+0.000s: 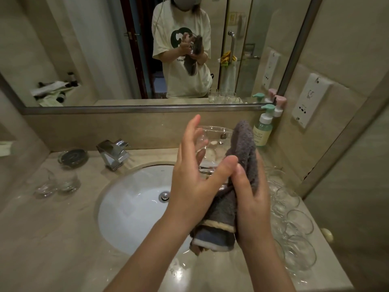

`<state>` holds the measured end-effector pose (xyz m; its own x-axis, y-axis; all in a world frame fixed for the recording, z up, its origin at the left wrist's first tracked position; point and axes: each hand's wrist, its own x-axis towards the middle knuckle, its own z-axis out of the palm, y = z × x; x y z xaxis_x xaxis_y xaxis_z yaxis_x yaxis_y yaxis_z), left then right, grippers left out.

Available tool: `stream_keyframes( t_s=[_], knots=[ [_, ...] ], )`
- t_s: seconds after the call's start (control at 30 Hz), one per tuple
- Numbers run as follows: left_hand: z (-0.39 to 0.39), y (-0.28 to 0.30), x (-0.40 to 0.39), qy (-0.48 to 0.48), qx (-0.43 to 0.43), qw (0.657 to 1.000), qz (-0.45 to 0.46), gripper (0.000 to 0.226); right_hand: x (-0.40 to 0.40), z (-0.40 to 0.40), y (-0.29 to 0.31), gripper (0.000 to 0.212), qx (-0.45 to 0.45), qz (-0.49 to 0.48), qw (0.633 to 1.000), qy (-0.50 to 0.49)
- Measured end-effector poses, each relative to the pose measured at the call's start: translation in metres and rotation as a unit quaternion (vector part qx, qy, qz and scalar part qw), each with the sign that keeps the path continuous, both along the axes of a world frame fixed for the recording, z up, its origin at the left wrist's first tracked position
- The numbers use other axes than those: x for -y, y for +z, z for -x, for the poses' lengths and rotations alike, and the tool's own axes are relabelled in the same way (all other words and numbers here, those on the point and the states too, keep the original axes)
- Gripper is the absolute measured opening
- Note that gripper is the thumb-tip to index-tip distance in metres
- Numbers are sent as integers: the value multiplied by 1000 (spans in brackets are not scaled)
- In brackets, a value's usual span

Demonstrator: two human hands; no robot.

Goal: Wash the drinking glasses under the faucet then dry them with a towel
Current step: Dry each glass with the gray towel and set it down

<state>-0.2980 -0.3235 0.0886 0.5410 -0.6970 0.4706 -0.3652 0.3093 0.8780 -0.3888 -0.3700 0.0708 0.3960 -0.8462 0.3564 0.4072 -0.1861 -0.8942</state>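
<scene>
I hold a clear drinking glass point(212, 144) above the white oval sink point(134, 199), tilted so its mouth faces away from me toward the mirror point(84, 49). My left hand point(190, 175) cups its near side with fingers straight and spread; the thumb reaches across to meet my right hand. Much of the glass is hidden behind that palm, and its lower part is hard to separate from the reflections behind it.

My right hand point(249, 199) grips a grey terry towel with a cream border point(235, 186), which is bunched up against the right side of the glass. My fingers on that hand are mostly buried behind the cloth, so only the thumb and the back of the hand show clearly. The towel's lower end hangs over the front rim of the sink.

Left of the sink, two clear glasses point(56, 182) stand on the beige stone counter point(42, 239), near the chrome faucet point(113, 152). Right of the sink a crowd of clear glasses point(294, 224) overlap so much that I cannot count them, and my right forearm covers some. Behind them stands a green pump bottle point(263, 127).
</scene>
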Motion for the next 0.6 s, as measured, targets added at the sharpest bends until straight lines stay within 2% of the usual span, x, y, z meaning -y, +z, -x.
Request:
stream_keyframes(
  t_s=[0.13,0.2,0.23,0.33,0.4,0.47,0.53,0.6],
  knots=[
    [-6,5,2,-109,-115,987,43,75,0,2,2,44,56,-76,994,57],
    [-8,5,2,-139,-142,979,45,77,-1,1,1,60,76,-120,987,69],
    [-9,6,2,-138,-124,982,33,75,-1,2,-1,59,79,-131,986,66],
    [-10,7,0,-90,5,996,-16,54,1,6,-5,32,70,-134,988,44],
    [-6,6,-1,-35,79,996,-36,46,3,8,-7,38,38,-97,994,13],
    [2,4,-2,-18,99,993,-59,52,1,8,-6,51,16,-82,996,-3],
    [5,3,-2,-16,105,992,-62,65,0,8,-5,49,20,-85,996,6],
    [3,3,0,-68,36,997,-20,66,1,10,-6,45,51,-119,991,39]
  ],
)
